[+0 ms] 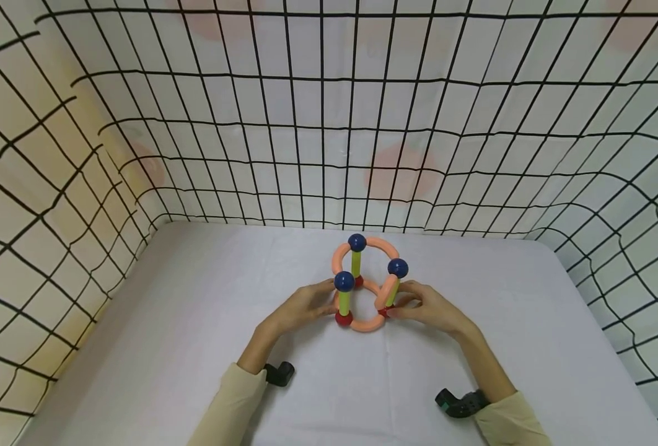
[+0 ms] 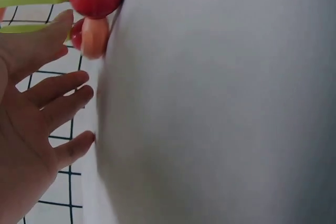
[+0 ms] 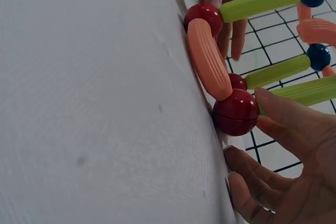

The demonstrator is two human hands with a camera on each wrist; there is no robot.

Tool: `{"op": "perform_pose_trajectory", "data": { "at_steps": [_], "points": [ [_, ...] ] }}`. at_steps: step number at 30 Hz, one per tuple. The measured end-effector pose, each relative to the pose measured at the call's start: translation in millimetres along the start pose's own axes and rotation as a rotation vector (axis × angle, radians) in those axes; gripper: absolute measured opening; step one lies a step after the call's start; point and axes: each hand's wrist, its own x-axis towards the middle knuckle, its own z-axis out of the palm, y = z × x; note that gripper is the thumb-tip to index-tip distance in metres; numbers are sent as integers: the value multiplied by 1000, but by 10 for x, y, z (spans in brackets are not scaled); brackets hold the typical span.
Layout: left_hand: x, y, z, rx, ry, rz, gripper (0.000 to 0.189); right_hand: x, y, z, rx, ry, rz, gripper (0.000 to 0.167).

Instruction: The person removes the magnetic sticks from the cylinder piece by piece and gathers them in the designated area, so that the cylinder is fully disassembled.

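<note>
A frame of magnetic rods and balls stands on the table. Red balls form its base, joined by curved orange rods. Green rods rise from them to blue balls, and curved orange rods also run along the top. One orange rod slants down from the right blue ball. My left hand touches the left side near the base, its fingers spread in the left wrist view. From the right, my right hand pinches the near right red ball where it meets its green rod.
A white-covered table lies beneath. Black wire mesh walls it in at the back and both sides, with white sheeting behind. Dark wrist cameras sit on both forearms.
</note>
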Motion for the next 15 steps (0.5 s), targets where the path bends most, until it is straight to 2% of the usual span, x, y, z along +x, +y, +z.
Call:
{"op": "perform_pose_trajectory", "data": {
  "at_steps": [2, 5, 10, 15],
  "points": [
    [19, -2, 14, 34, -21, 28, 55, 22, -6, 23, -17, 17, 3, 48],
    [34, 0, 18, 83, -25, 35, 51, 54, -19, 56, -45, 38, -5, 43],
    [55, 1, 9, 115, -38, 18, 45, 86, -38, 98, -75, 78, 12, 40],
    [87, -14, 5, 130, -56, 43, 37, 96, -28, 130, -73, 88, 36, 39]
  ]
}}
